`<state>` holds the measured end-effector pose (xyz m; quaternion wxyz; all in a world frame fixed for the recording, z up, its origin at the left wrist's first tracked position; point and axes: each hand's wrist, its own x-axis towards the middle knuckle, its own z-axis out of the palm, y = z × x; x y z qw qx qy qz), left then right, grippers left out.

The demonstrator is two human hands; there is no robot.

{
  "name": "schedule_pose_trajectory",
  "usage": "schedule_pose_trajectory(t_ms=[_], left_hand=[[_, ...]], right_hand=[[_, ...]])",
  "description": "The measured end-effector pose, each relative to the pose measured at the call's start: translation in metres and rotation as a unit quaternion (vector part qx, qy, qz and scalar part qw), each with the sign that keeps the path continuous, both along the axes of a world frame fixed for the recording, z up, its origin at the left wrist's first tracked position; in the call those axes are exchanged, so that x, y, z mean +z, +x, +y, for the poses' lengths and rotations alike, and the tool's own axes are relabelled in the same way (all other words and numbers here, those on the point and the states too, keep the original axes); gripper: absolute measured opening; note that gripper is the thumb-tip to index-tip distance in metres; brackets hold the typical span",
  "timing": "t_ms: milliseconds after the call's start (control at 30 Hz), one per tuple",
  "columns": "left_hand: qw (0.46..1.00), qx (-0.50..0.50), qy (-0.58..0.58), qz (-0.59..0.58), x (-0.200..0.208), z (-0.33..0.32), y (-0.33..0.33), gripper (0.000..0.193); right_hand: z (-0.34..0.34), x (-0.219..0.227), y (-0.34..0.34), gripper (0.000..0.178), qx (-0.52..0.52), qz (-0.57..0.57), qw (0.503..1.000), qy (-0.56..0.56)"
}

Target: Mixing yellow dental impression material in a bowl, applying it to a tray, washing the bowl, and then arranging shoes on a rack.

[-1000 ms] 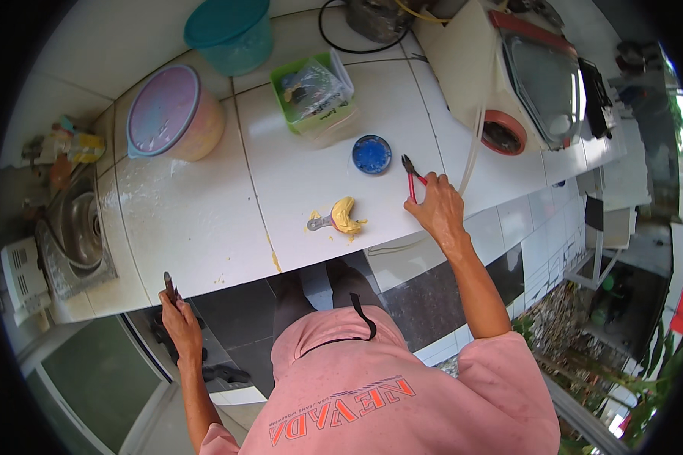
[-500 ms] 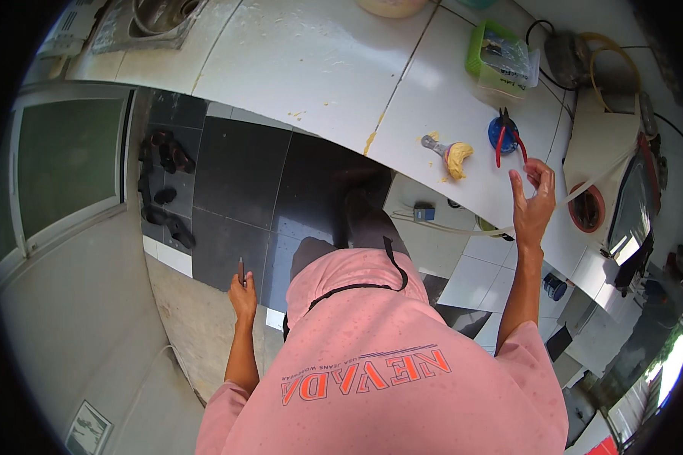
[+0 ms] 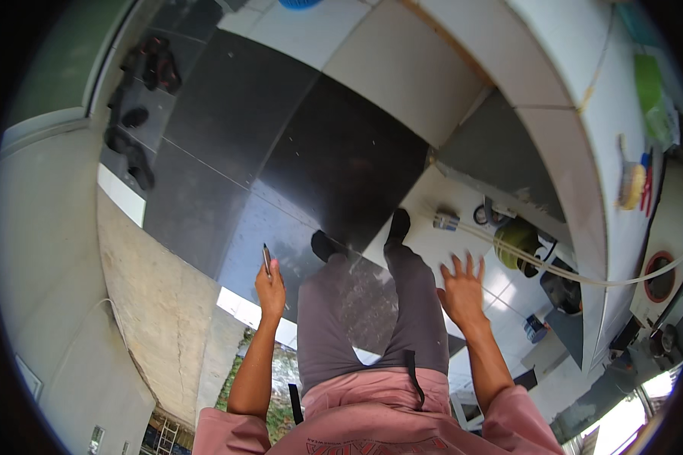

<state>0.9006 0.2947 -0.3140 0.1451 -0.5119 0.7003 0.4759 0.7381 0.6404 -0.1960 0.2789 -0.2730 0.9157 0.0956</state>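
My left hand (image 3: 270, 291) is closed around a slim pen-like tool (image 3: 266, 258), brownish with a dark tip pointing away from me. Its exact kind is too small to tell. Spread fingers show on my right hand (image 3: 464, 293), which hangs in the air over the floor beside my leg and holds nothing. On the white tiled counter (image 3: 552, 133) at the right lie a brush-like thing with a yellow mass (image 3: 631, 184) and pliers with red handles (image 3: 646, 191). Both are well apart from my hands.
Dark shoes (image 3: 159, 64) lie along the wall at the far left. Pale hoses (image 3: 569, 273) run from a small box (image 3: 445, 221) on the floor toward the right. A green round container (image 3: 514, 244) stands under the counter. A green basket (image 3: 649, 87) sits on top.
My view has swung down from the counter to the floor and my legs. My right hand has left the area by the pliers and lowered, fingers spreading. My left hand still holds the slim tool.
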Motion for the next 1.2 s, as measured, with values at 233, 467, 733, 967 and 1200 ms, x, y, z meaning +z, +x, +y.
schedule_pose_trajectory(t_ms=[233, 467, 733, 967, 1200], left_hand=[[0.993, 0.053, 0.062, 0.079, -0.081, 0.056, 0.015, 0.032], [0.986, -0.165, -0.014, 0.008, -0.196, 0.063, 0.057, 0.032], [0.943, -0.322, -0.059, -0.064, -0.223, 0.022, 0.059, 0.021], [0.928, -0.297, -0.211, -0.084, -0.199, -0.013, 0.037, 0.03], [0.923, -0.355, -0.147, -0.023, -0.146, 0.007, 0.044, 0.029]], right_hand=[[0.045, -0.26, 0.074, 0.019, -0.35, -0.265, 0.867, -0.234], [0.163, -0.484, 0.13, 0.026, -0.441, -0.327, 0.831, -0.087], [0.179, -0.593, 0.189, 0.035, -0.579, -0.348, 0.716, -0.176], [0.176, -0.587, 0.198, 0.024, -0.624, -0.291, 0.686, -0.234], [0.174, -0.591, 0.202, 0.026, -0.465, -0.227, 0.838, -0.174]])
